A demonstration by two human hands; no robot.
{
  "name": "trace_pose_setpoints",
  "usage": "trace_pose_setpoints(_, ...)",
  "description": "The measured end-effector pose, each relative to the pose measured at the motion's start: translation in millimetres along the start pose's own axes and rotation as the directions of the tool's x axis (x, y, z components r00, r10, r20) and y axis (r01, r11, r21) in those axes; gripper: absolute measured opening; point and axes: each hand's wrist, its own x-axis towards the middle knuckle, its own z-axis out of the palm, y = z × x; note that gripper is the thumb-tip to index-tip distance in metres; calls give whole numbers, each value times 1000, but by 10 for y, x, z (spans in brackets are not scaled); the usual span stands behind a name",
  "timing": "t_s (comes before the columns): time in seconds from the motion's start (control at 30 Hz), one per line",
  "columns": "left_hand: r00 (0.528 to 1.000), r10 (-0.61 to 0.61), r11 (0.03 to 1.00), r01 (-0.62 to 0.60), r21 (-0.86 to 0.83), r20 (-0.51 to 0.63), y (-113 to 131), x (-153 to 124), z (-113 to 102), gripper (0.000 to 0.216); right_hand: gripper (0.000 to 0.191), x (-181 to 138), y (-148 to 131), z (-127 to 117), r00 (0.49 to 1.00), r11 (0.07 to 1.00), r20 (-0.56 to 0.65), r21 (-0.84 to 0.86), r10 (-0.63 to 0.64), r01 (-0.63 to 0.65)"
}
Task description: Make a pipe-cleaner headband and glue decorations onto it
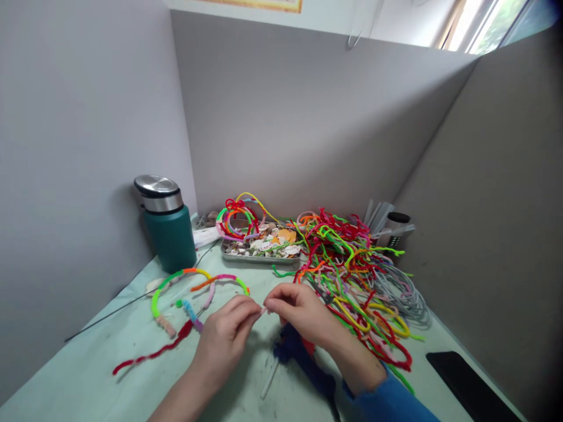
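Note:
My left hand [231, 331] and my right hand [299, 308] meet above the table, fingertips pinched together. Between them shows the tip of a small pale pink piece [263, 311], probably pipe cleaner; most of it is hidden by the fingers. Under my right hand lies a dark blue glue gun [310, 369], with a glue stick [270, 378] beside it. Left of my hands are a multicoloured pipe-cleaner arc [156, 299], another arc [226, 276] and a dark red pipe cleaner [153, 353] with a wider end.
A tangle of pipe cleaners [343, 252] covers the right side, with pliers or scissors [323, 291] on it. A metal tray [259, 258] of shells and a pipe-cleaner wreath [237, 220] stand at the back. A green bottle [169, 234] is left, a black phone [472, 387] right.

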Motion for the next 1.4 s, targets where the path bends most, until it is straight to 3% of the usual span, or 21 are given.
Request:
trace_pose_setpoints(0.37, 998, 39, 993, -43, 112, 40, -22, -38, 36, 22, 9, -17, 32, -99, 986, 992, 142, -107, 82, -67)
trace_pose_setpoints(0.5, 1000, 20, 999, -20, 44, 14, -3, -28, 27, 19, 10, -33, -15, -94, 988, 964, 110, -232, -107, 130)
trace_pose_setpoints(0.63, 999, -41, 999, 42, -18, 6, 44, -15, 6, 18, 9, -53, -70, -73, 949, 879, 75, -361, -305, 311)
trace_pose_setpoints(0.93, 970, -225, 953, 240, -187, 96, 65, -34, 16, 21, 11, -62, -57, -53, 941, 851, 48, -412, -336, 325)
trace_pose_setpoints(1.07, 925, -324, 863, 376, -338, 200, 44, -33, 33, 23, 11, -65, -41, -29, 941, 849, 47, -418, -336, 323)
trace_pose_setpoints(1.17, 863, -379, 677, 505, -535, 335, 30, -15, 49, 24, 13, -78, -31, 27, 932, 843, -12, -431, -363, 322)
trace_pose_setpoints(1.27, 839, -372, 520, 543, -659, 397, 29, 7, 42, 24, 14, -86, -26, 74, 918, 845, -65, -420, -392, 331)
trace_pose_setpoints(1.4, 838, -439, 628, 543, -557, 323, 20, 32, 0, 27, 11, -71, -31, 32, 930, 854, -12, -400, -367, 333)
